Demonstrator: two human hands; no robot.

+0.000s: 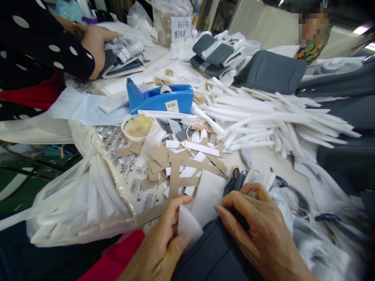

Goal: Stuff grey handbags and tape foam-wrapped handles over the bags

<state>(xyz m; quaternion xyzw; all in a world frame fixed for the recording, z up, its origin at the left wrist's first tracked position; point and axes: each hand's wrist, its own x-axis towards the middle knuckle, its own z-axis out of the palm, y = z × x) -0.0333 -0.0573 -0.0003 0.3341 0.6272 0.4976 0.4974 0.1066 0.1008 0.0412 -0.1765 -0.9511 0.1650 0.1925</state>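
My left hand (168, 238) pinches a strip of thin white foam sheet (187, 224), bent over between thumb and fingers. Beneath both hands lies a dark blue-grey bag (216, 253), close to me. My right hand (254, 226) rests over its upper edge with curled fingers, the thumb and index finger near a second white foam piece (208, 191). What the right fingers grip, if anything, is hidden. A gold-coloured zipper end (235, 171) shows just beyond the right hand.
Cut brown and white card strips (175, 168) lie ahead, with a blue tape dispenser (159, 97) behind them. White foam rods (258, 117) are heaped at right; a plastic bag of rods (88, 199) sits at left. Another person's arm (96, 47) reaches over grey bags (123, 64).
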